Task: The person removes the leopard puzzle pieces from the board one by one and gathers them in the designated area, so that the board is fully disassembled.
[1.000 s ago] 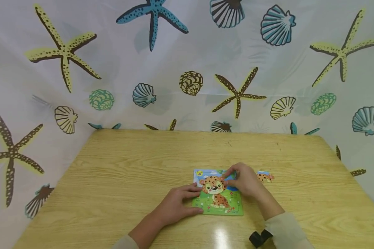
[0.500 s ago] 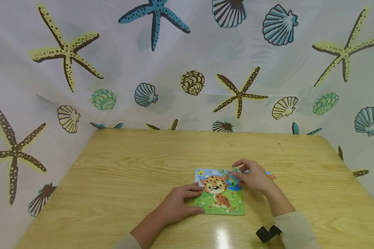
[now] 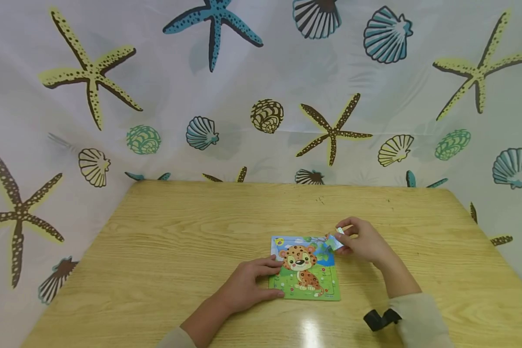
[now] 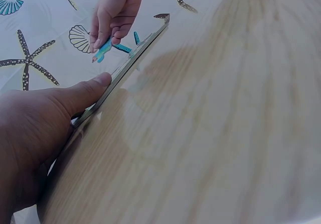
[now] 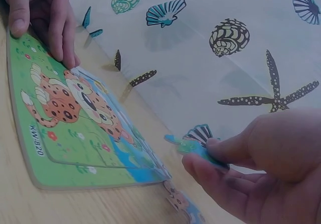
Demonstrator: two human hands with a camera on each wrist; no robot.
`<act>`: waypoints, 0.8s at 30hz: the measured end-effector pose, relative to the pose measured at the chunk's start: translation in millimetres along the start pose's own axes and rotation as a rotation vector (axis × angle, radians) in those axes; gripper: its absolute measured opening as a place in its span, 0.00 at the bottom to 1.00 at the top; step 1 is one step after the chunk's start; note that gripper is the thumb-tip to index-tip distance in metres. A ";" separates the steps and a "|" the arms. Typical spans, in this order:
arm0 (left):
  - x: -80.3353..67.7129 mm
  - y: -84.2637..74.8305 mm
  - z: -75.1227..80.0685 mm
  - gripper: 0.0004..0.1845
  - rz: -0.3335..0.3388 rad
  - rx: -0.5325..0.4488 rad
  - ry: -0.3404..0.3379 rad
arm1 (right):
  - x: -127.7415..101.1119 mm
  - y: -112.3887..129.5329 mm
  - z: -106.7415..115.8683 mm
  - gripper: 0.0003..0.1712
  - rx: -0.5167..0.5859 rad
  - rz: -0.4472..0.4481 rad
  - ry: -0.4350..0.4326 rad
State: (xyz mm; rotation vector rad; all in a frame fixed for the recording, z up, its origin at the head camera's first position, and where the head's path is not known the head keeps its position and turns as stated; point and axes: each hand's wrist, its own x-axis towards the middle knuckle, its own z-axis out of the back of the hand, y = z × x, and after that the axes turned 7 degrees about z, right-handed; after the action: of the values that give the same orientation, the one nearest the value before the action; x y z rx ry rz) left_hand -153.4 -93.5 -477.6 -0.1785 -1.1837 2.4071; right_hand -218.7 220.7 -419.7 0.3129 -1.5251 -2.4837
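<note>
A leopard jigsaw board [image 3: 306, 285] lies flat on the wooden table [image 3: 178, 232]. My left hand [image 3: 250, 282] rests on the board's left edge with its fingers laid out flat, and the thumb [image 4: 93, 86] presses the rim [image 4: 135, 53]. My right hand [image 3: 362, 244] hovers just off the board's upper right corner. It pinches a small blue-green puzzle piece [image 3: 334, 240] between thumb and fingers, clear of the board. The right wrist view shows that piece [image 5: 193, 147] above the board's blue corner [image 5: 145, 171].
Another loose piece with leopard spots [image 5: 179, 202] lies on the table beside the board's right edge. A starfish-and-shell curtain [image 3: 261, 72] closes off the back and both sides of the table. A black strap [image 3: 380, 319] sits on my right wrist.
My right hand has come off the board's upper right area and drawn back to the right, lifting the blue-green piece. The left hand and board have stayed put.
</note>
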 end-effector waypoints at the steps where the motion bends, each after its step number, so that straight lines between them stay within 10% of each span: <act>1: -0.1 0.2 -0.3 0.30 -0.001 -0.001 -0.001 | 0.0 -1.0 1.8 0.20 0.007 -0.007 0.000; 24: -0.9 1.2 -2.1 0.30 0.016 -0.002 0.003 | -14.4 -26.2 54.8 0.27 0.025 -0.044 -0.070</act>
State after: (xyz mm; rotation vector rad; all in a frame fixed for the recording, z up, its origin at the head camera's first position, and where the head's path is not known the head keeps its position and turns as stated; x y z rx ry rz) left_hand -152.4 -93.1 -479.9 -0.1925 -1.1874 2.4187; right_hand -222.4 283.0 -418.0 0.2691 -1.5935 -2.5368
